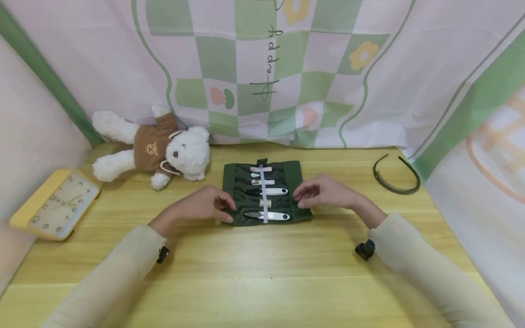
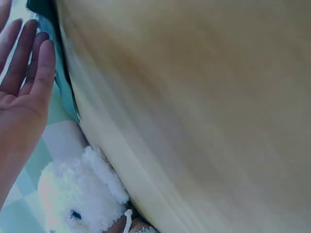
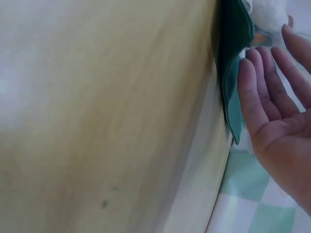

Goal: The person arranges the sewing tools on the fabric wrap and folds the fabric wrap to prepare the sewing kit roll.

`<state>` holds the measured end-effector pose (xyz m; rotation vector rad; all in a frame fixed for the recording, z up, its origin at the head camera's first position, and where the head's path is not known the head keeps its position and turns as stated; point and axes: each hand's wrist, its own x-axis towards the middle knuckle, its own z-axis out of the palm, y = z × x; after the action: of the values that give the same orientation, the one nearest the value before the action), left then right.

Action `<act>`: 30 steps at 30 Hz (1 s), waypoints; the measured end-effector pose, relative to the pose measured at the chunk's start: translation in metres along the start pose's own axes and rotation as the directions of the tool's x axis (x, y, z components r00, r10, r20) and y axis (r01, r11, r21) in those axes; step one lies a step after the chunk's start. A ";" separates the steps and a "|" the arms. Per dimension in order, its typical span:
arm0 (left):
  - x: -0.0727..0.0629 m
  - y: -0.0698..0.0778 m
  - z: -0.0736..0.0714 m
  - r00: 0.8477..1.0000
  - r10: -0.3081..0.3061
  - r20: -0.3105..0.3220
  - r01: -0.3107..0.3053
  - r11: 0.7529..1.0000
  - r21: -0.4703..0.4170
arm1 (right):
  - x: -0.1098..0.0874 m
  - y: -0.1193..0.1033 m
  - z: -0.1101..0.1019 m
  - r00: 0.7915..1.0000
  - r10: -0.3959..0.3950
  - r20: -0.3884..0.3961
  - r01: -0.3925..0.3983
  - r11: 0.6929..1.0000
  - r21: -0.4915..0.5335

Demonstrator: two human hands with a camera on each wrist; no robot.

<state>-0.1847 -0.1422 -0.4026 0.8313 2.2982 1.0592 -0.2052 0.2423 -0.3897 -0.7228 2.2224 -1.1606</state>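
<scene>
A dark green fabric organizer (image 1: 293, 171) lies unfolded on the table. A pale elastic strap (image 1: 265, 217) runs down its middle over several small items. Under the strap are two white-handled thread snips (image 1: 280, 216), pinkish patterned clips (image 1: 268, 182) and a small beige piece like a thread spool. My left hand (image 1: 205, 203) is at the organizer's left edge, fingers loosely bent and holding nothing. At the right flap is my right hand (image 1: 324, 192), its fingertips over the edge. Both wrist views show the left hand (image 2: 24, 97) and right hand (image 3: 279, 126) with relaxed, extended fingers beside the green fabric.
Left of the organizer, a white plush dog (image 1: 193, 152) in a brown top lies on its side. A yellow clock (image 1: 57, 205) stands at the table's left edge. A black toothed headband (image 1: 397, 187) is at the back right. A checked curtain (image 1: 254, 59) hangs behind the wooden table (image 1: 262, 282).
</scene>
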 end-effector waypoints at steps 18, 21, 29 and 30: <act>-0.002 0.001 0.007 0.992 0.116 0.055 -0.125 0.969 0.214 | -0.001 0.004 0.017 0.995 -0.029 0.091 0.042 0.989 -0.143; -0.002 0.001 0.006 0.992 0.108 0.065 -0.120 0.970 0.213 | -0.001 0.003 0.019 0.995 -0.032 0.093 0.049 0.983 -0.180; -0.004 -0.001 0.005 0.993 0.106 0.053 -0.113 0.982 0.149 | -0.001 -0.004 0.022 0.995 -0.032 0.091 0.059 0.947 -0.316; -0.004 -0.001 0.005 0.994 0.100 0.051 -0.106 0.985 0.134 | -0.001 -0.004 0.022 0.995 -0.028 0.095 0.058 0.942 -0.330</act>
<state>-0.1791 -0.1429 -0.4055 1.0269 2.3333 0.9240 -0.1890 0.2280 -0.3971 -0.9425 2.3630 -0.7595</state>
